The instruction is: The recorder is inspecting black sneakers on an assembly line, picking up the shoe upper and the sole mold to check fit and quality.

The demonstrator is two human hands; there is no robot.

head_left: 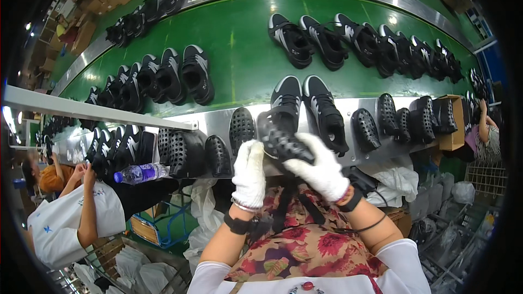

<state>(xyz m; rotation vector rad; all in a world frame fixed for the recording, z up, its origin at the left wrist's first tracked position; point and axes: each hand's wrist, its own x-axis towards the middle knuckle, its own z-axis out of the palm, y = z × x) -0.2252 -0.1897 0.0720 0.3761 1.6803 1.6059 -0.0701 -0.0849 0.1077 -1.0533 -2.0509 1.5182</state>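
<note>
My right hand [320, 167], in a white knit glove, grips a black studded plastic shoe form [291, 142], slightly blurred and tilted over the heel of a black shoe [286, 97] with a silver toe. My left hand [249, 173], also gloved, is upright with its fingers pressed together beside that heel. Whatever its fingertips hold is hidden. Just beyond them, a dimpled black shoe form [242, 126] lies on the metal ledge [218, 117]. The matching black shoe [326, 111] stands to the right, its toe pointing away.
Rows of black shoes [196, 74] line the green conveyor [234, 43]. More shoe forms [365, 129] lie on the ledge, with a cardboard box [451, 122] farther right. A water bottle [140, 173] lies at left, near a seated co-worker [81, 218]. A white metal bar [98, 110] crosses the left side.
</note>
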